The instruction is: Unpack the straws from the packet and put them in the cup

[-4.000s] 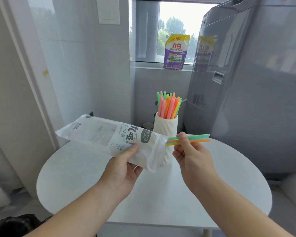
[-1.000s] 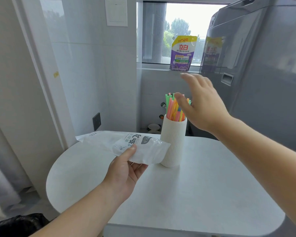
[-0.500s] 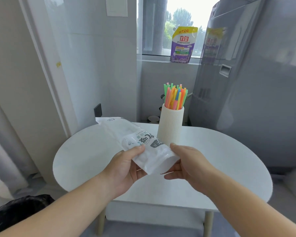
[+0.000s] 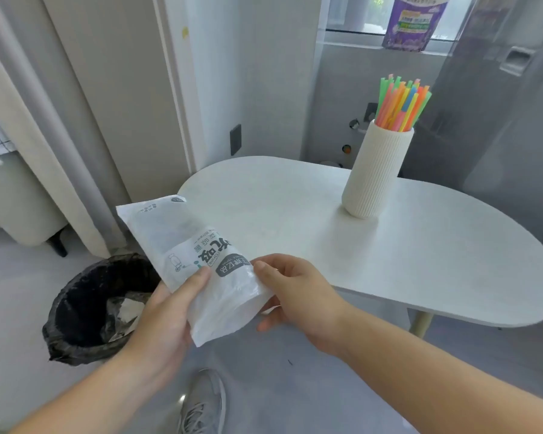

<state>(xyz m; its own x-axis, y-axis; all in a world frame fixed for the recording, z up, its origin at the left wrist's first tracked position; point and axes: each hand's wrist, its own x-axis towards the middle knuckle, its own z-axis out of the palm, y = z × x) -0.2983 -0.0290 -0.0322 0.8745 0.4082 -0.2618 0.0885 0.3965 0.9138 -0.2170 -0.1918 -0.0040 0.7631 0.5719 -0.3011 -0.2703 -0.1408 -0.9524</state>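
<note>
A white plastic straw packet point(image 4: 185, 255) with black print is held off the table's left edge, between both hands. My left hand point(image 4: 166, 317) grips its lower left side with the thumb on top. My right hand point(image 4: 295, 296) pinches its lower right edge. No straws show through the packet. On the table stands a ribbed white cup point(image 4: 375, 173), upright, with several coloured straws point(image 4: 400, 103) sticking out of it, far from both hands.
The white oval table point(image 4: 436, 261) lies to the right. A bin with a black liner point(image 4: 91, 308) stands on the floor under the packet's left side. My grey shoe point(image 4: 204, 402) is below. A grey fridge point(image 4: 514, 120) stands behind the table, and a purple pouch point(image 4: 414, 23) on the sill.
My right hand left the cup's straws and took hold of the packet. The view turned left and down; the packet is now off the table, beside the bin.
</note>
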